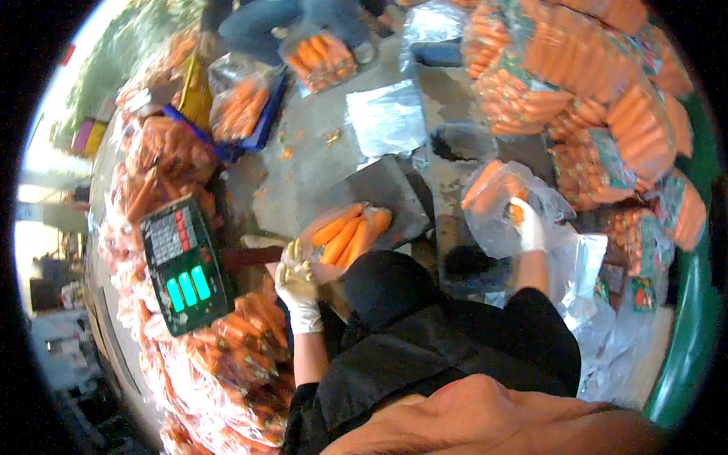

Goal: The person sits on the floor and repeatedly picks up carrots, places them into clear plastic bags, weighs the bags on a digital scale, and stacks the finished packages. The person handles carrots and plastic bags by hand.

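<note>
My left hand (297, 287), in a pale glove, is raised with its fingers apart and slightly curled. Beside its fingertips, a clear plastic bag of carrots (344, 238) lies at the near edge of a dark metal plate (382, 182). My right hand (528, 224), in a white glove, grips a second clear plastic bag (493, 219) with carrots (483, 185) in its far part. An orange carrot end shows at the right fingertips; loose film hides part of the grip.
A lit scale display (185, 264) stands at left among piled bagged carrots (227, 364). Flat plastic bags (389, 116) lie ahead. Filled carrot bags (569, 62) are stacked at right. A blue tray (264, 114) and another person's legs (296, 28) are at the far side.
</note>
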